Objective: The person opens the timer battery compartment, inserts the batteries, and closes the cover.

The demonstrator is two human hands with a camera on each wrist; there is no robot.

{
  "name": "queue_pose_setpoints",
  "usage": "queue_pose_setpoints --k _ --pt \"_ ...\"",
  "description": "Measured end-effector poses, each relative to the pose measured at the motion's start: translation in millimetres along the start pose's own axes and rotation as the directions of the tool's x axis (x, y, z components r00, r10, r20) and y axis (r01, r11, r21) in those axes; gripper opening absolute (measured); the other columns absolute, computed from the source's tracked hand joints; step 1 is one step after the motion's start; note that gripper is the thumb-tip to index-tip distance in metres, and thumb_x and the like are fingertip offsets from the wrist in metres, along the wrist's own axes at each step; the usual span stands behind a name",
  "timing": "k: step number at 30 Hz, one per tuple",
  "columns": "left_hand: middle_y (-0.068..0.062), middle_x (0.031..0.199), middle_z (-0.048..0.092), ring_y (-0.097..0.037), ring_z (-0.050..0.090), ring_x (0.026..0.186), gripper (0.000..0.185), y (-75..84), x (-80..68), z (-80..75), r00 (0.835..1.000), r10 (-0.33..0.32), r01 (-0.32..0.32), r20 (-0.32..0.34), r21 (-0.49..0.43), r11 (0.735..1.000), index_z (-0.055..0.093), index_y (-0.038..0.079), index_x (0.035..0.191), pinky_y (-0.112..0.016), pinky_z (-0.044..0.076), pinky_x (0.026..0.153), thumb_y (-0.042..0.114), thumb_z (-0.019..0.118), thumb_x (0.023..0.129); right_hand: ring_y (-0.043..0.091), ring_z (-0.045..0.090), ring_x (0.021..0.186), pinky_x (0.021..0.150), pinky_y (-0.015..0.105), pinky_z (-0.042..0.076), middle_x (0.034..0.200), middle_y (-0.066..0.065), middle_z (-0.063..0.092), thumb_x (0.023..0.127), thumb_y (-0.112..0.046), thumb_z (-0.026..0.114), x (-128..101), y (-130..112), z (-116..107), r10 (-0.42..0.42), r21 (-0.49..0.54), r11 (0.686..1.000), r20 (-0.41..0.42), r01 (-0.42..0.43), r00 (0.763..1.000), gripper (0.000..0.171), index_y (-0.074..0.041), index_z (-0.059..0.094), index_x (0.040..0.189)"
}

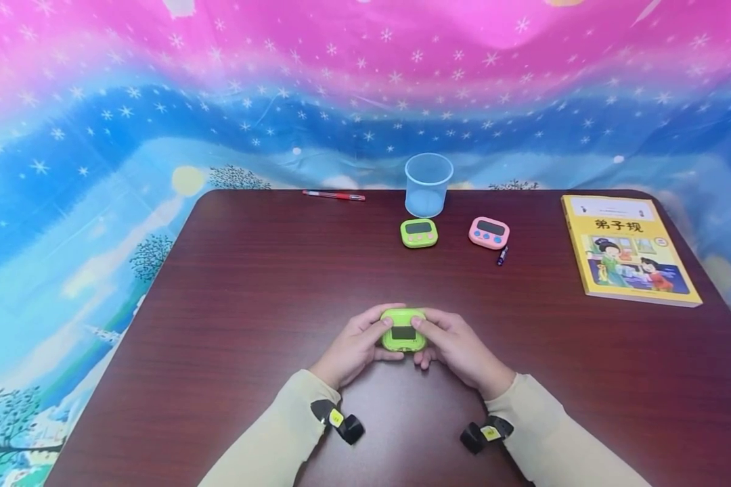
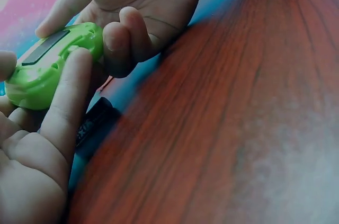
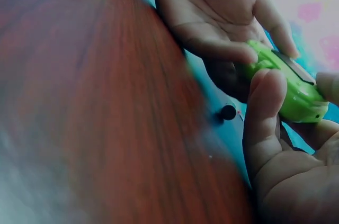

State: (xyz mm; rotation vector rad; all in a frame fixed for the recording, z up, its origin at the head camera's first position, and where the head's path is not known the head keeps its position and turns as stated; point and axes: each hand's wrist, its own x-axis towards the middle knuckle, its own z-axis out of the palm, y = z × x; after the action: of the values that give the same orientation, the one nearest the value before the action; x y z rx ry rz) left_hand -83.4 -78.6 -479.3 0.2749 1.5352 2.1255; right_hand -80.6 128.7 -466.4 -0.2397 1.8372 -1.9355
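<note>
Both hands hold a green digital timer point(image 1: 404, 343) between them, low over the middle of the table. The timer's upward face has a dark rectangle and no buttons showing. My left hand point(image 1: 355, 346) grips its left side, thumb on top and other fingers around the edge and below. From the right, my right hand point(image 1: 463, 348) grips it likewise, thumb on the upper face. In the left wrist view the timer point(image 2: 37, 89) is tilted, with a left fingertip at its near edge. The right wrist view shows the timer point(image 3: 299, 102) between both hands' fingers; its underside is hidden.
Beyond the hands lie another green timer point(image 1: 419, 233), a pink timer point(image 1: 489, 233) and a small dark pen-like object point(image 1: 502, 256). A translucent blue cup point(image 1: 426, 196) and a red pen point(image 1: 334, 195) are near the back edge. A yellow book point(image 1: 633, 250) lies at right.
</note>
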Motion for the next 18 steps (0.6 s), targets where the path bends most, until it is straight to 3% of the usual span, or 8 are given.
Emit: queue_pose_setpoints --k 5,11,14,18 --pt "-0.022 0.138 0.055 -0.023 0.067 0.102 0.044 5.6 -2.3 -0.6 0.999 0.038 -0.035 -0.033 0.075 0.997 0.048 0.0 0.146 -0.044 0.062 0.08 0.018 0.051 0.106 0.019 0.065 0.066 0.058 0.035 0.061 0.092 0.016 0.066 0.105 -0.025 0.054 -0.1 -2.6 -0.9 -0.034 -0.017 0.999 0.016 0.035 0.999 0.045 0.008 0.053 0.135" --pt "-0.024 0.133 0.058 -0.021 0.067 0.099 0.042 11.1 -1.0 -3.0 0.993 0.113 -0.108 -0.025 0.158 0.982 0.048 -0.006 0.142 -0.045 0.061 0.083 0.011 0.053 0.104 0.026 0.069 0.076 0.069 0.039 0.063 0.106 0.021 0.066 0.103 -0.019 0.058 0.1 -9.6 -2.8 -0.099 -0.15 0.984 -0.023 0.095 0.995 0.038 0.004 0.058 0.133" --pt "-0.023 0.13 0.06 -0.019 0.067 0.101 0.039 14.3 0.1 -4.5 0.987 0.163 -0.154 -0.015 0.256 0.954 0.052 -0.007 0.138 -0.043 0.06 0.086 0.006 0.056 0.101 0.028 0.07 0.085 0.076 0.038 0.062 0.114 0.019 0.067 0.099 -0.015 0.063 -0.6 -13.1 -4.4 -0.145 -0.231 0.965 -0.054 0.128 0.988 0.034 0.0 0.063 0.13" --pt "-0.022 0.13 0.061 -0.021 0.063 0.112 0.037 21.1 2.3 -7.5 0.97 0.244 -0.229 0.003 0.353 0.907 0.058 -0.005 0.133 -0.037 0.056 0.095 -0.001 0.061 0.096 0.02 0.066 0.103 0.09 0.031 0.056 0.118 0.005 0.068 0.095 -0.012 0.069 -2.0 -16.0 -7.6 -0.234 -0.358 0.915 -0.093 0.187 0.968 0.031 -0.012 0.069 0.125"
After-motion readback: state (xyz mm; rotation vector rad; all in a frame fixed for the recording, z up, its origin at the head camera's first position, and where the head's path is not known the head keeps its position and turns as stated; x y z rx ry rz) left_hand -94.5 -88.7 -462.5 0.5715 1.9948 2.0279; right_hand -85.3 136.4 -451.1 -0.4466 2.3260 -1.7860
